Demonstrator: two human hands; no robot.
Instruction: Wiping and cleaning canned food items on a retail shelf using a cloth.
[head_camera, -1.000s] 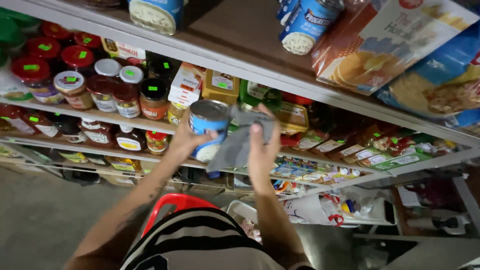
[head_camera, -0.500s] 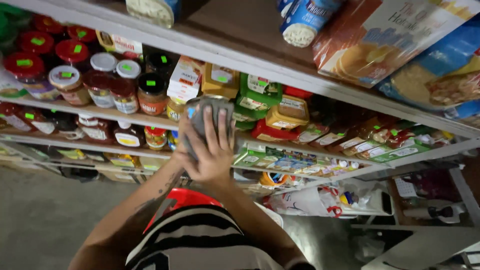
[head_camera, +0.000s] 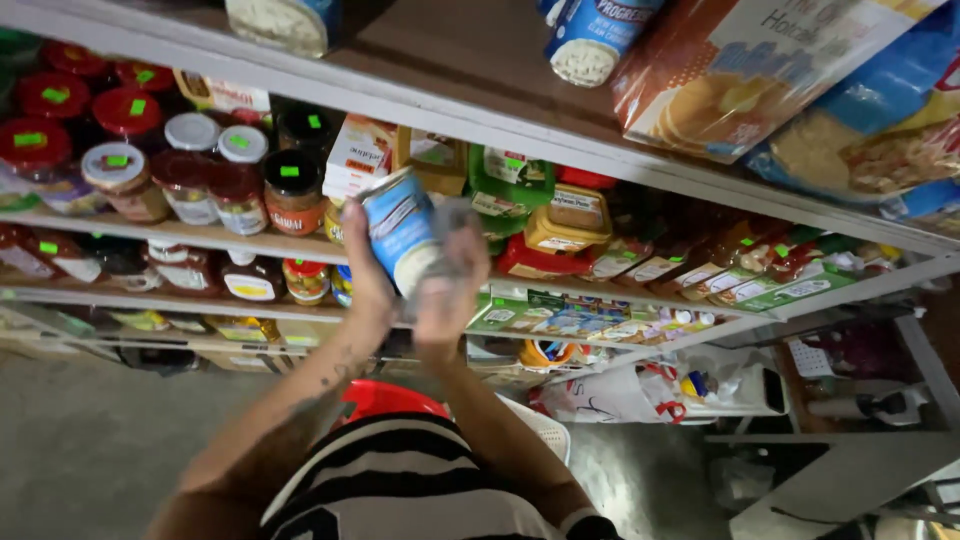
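Blue can (head_camera: 400, 228) held by left hand (head_camera: 366, 272); right hand (head_camera: 450, 290) touching it

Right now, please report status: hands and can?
Left hand grips blue can. Right hand wipes it with grey cloth. Jar shelf close behind.

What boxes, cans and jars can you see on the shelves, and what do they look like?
Blue can: round, blue and cream label, held in the left hand, the right hand beside it with a grey cloth.
Pancake box: top shelf, right; large, orange-brown.
Red-lidded jars: middle shelf, left; round, green stickers on the lids.
Green packets: middle shelf, behind the can.
White box: middle shelf; white with red.
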